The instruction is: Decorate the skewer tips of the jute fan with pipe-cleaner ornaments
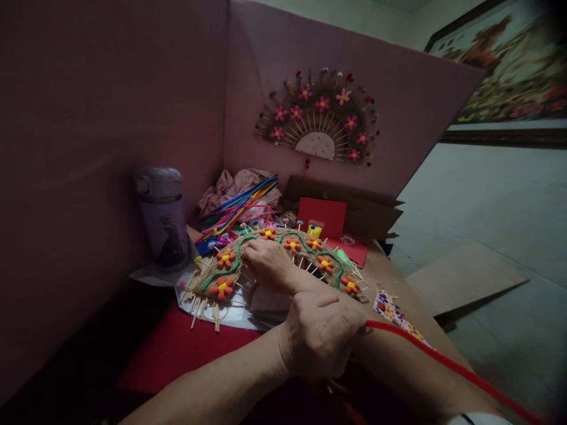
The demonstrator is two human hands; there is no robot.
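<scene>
My left hand [321, 333] is closed round a long red pipe cleaner [425, 342], which trails from the fist to the lower right. My right hand [270, 262] reaches across to the left, above the left hand. Its fingers are curled together at the surface of a half-round fan [208, 277] of twine and thin sticks; anything between them is hidden. Orange clay flowers [225, 258] with yellow centres dot the fan, and a wavy green pipe cleaner [224, 273] runs among them. Small coloured balls tip the sticks along its upper edge.
A lilac tumbler [163, 227] stands left. Behind the fan lie coloured pipe cleaners [245, 203], pink cloth [225, 189] and red card [325, 215]. A similar fan [322, 105] with pink flowers hangs on the pink panel. A flower-patterned strip [398, 316] lies right.
</scene>
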